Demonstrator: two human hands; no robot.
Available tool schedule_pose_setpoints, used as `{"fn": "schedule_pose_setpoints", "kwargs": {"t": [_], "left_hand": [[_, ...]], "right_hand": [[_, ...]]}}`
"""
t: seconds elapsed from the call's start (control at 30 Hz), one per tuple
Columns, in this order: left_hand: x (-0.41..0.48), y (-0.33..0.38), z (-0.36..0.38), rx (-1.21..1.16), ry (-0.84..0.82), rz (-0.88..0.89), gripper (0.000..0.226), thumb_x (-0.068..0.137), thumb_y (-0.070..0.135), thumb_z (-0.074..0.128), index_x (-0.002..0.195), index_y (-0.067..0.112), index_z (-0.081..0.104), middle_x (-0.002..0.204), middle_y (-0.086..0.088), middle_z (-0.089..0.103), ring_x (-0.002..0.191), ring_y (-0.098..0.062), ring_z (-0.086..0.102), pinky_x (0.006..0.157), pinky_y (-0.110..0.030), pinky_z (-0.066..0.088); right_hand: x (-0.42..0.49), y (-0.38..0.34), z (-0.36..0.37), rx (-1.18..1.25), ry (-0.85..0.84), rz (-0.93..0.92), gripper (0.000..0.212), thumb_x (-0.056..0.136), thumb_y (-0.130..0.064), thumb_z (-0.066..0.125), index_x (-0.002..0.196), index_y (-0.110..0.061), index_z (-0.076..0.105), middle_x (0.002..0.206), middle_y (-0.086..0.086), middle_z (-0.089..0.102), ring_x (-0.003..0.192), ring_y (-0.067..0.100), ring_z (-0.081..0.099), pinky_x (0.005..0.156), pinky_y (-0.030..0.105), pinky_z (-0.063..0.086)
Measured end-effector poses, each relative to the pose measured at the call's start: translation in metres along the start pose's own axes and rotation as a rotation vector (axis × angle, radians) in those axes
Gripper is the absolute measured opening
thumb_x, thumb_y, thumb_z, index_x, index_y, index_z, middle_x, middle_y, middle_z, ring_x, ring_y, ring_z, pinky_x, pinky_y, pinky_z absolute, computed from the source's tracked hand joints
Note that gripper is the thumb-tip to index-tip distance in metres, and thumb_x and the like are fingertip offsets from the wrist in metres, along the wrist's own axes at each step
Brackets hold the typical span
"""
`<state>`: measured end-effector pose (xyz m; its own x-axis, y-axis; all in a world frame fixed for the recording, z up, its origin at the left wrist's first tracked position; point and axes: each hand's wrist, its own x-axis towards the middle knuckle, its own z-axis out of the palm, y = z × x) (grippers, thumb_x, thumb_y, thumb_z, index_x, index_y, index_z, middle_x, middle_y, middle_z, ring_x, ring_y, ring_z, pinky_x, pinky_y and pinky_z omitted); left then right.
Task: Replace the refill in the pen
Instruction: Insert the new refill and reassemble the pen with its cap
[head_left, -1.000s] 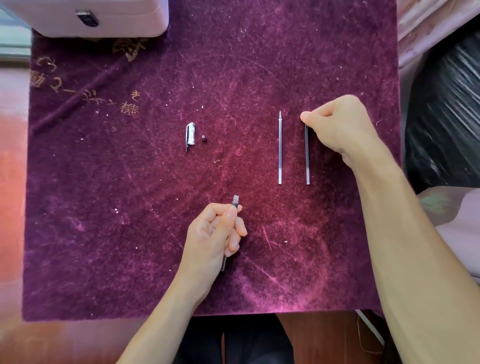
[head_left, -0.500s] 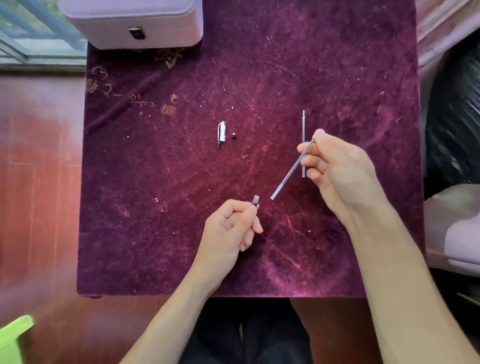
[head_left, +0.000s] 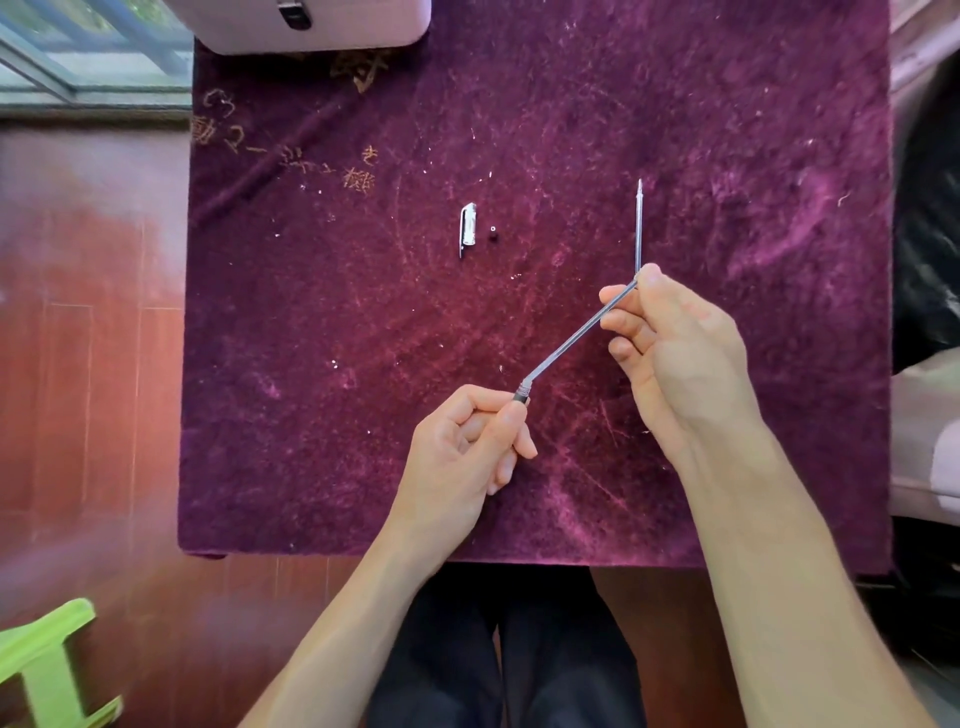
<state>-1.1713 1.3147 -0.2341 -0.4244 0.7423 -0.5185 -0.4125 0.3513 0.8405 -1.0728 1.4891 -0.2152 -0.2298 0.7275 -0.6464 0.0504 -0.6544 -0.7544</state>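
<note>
My left hand (head_left: 462, 447) is closed around the dark pen barrel (head_left: 521, 398); only its threaded open end shows above the fingers. My right hand (head_left: 670, 353) pinches a thin clear refill (head_left: 576, 335) near its upper end. The refill slants down to the left, and its lower end meets the barrel's mouth. A second refill (head_left: 639, 223) lies straight on the purple cloth (head_left: 363, 364), tip pointing away, partly hidden by my right thumb. The silver pen cap (head_left: 467, 228) and a tiny dark part (head_left: 493, 232) lie side by side at the cloth's middle.
A pale lilac case (head_left: 311, 26) stands at the cloth's far edge. A green plastic stool (head_left: 41, 670) is on the red floor at lower left. Dark bags (head_left: 930, 234) and pale fabric crowd the right side. My dark-trousered legs are below the table's near edge.
My right hand lifted one refill off the cloth and carried it left and down until its end reached the barrel held in my left hand. The camera view shifted left.
</note>
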Motion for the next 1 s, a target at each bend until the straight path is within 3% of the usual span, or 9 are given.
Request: {"fn": "schedule_pose_setpoints", "kwargs": {"t": [0.33, 0.6, 1.0], "left_hand": [[-0.001, -0.001, 0.0, -0.004, -0.025, 0.003, 0.011, 0.101, 0.02, 0.061, 0.099, 0.011, 0.068, 0.074, -0.003, 0.07, 0.051, -0.007, 0.051, 0.046, -0.018, 0.041], [-0.003, -0.004, 0.0, -0.018, -0.053, -0.012, 0.009, 0.099, 0.025, 0.063, 0.094, 0.026, 0.07, 0.074, -0.002, 0.071, 0.052, -0.007, 0.051, 0.046, -0.019, 0.039], [-0.01, -0.007, -0.001, -0.018, -0.045, -0.017, 0.009, 0.1, 0.026, 0.062, 0.095, 0.024, 0.07, 0.075, -0.002, 0.071, 0.053, -0.007, 0.052, 0.046, -0.018, 0.041]], "right_hand": [[0.004, 0.002, -0.008, -0.101, -0.04, -0.072, 0.023, 0.111, -0.029, 0.057, 0.098, -0.019, 0.074, 0.089, -0.005, 0.081, 0.073, 0.003, 0.069, 0.064, 0.018, 0.05], [0.006, -0.004, -0.008, -0.281, -0.158, -0.225, 0.017, 0.108, -0.03, 0.061, 0.1, -0.023, 0.073, 0.096, -0.003, 0.082, 0.077, 0.004, 0.071, 0.07, 0.023, 0.05], [-0.002, 0.001, 0.002, -0.357, -0.21, -0.262, 0.012, 0.105, -0.033, 0.066, 0.1, -0.028, 0.075, 0.094, -0.005, 0.082, 0.079, 0.004, 0.072, 0.072, 0.026, 0.051]]}}
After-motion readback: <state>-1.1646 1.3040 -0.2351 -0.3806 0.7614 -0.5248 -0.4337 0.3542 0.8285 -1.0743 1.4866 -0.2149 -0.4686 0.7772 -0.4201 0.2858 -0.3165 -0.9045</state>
